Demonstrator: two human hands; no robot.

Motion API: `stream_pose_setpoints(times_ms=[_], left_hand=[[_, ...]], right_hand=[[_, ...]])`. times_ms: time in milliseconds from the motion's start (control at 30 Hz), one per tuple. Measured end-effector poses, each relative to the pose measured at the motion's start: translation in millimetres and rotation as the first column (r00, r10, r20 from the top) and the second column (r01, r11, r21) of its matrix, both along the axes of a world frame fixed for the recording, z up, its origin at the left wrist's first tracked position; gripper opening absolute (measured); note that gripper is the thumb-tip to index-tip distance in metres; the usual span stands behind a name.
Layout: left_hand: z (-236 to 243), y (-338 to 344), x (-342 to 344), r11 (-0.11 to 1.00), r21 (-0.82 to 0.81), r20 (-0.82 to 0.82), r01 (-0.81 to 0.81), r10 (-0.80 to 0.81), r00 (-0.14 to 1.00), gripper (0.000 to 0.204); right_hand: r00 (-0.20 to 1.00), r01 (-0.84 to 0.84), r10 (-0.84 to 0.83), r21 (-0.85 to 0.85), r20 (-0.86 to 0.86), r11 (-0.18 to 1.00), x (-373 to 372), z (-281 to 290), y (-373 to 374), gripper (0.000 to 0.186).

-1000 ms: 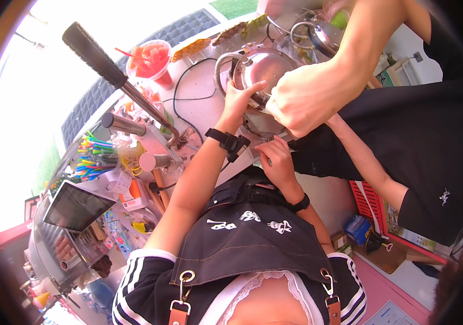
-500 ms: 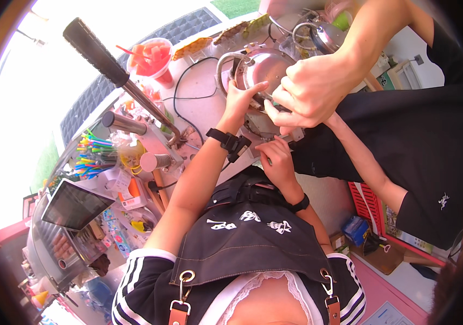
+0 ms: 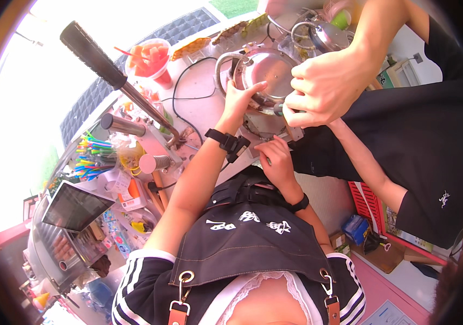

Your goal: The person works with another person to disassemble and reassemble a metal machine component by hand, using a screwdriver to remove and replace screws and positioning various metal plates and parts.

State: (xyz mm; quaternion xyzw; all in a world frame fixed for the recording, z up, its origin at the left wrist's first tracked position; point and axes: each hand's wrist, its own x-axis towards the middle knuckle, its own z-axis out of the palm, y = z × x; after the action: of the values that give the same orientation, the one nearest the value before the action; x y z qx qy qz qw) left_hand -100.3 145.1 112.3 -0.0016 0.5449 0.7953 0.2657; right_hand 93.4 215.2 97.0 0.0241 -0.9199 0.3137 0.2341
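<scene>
A round, shiny metal machine head (image 3: 275, 70) with a curved metal conduit stands at the table's edge. My left hand (image 3: 239, 100) holds its near left rim, thumb laid over the top and fingers mostly hidden behind. Below it, my right hand (image 3: 278, 161) is curled beside the machine's lower metal frame (image 3: 264, 125); whatever its fingers hold is too small to make out. From the right, a co-worker's hand (image 3: 323, 89) is closed round a dark tool handle (image 3: 278, 109) at the machine head's side. The tool's tip is hidden.
A lever press with a long black handle (image 3: 93, 54) rises at left, near a cup of red fruit pieces (image 3: 150, 59) and colourful straws (image 3: 93, 157). A black cable (image 3: 176, 100) crosses the table. Another metal machine (image 3: 329, 37) stands behind; a screen (image 3: 77, 206) is lower left.
The co-worker's hand has shifted slightly right and turned, uncovering more of the metal machine head. My two hands stay in place.
</scene>
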Motion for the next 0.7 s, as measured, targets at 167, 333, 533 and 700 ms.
stream_pose_setpoints(times_ms=[167, 333, 533, 700], left_hand=[[2.3, -0.4, 1.9, 0.999, -0.047, 0.014, -0.018, 0.018, 1.0, 0.082], [-7.9, -0.8, -3.5, 0.999, -0.04, -0.001, 0.002, -0.002, 1.0, 0.083], [-0.7, -1.6, -0.6, 0.996, -0.089, 0.036, 0.013, -0.01, 0.999, 0.088], [-6.7, -1.6, -4.4, 0.995, -0.093, 0.042, 0.034, -0.03, 0.999, 0.093]], right_hand=[[1.0, -0.001, 0.001, 0.002, 0.006, 1.0, 0.4, -1.2, 0.2, 0.014], [1.0, -0.007, 0.007, 0.004, 0.009, 1.0, -0.1, -1.4, -0.5, 0.015], [1.0, -0.007, 0.007, -0.006, 0.017, 1.0, -0.3, -2.3, 0.1, 0.015], [1.0, -0.011, 0.011, 0.004, 0.011, 1.0, -1.0, -1.4, 0.1, 0.015]])
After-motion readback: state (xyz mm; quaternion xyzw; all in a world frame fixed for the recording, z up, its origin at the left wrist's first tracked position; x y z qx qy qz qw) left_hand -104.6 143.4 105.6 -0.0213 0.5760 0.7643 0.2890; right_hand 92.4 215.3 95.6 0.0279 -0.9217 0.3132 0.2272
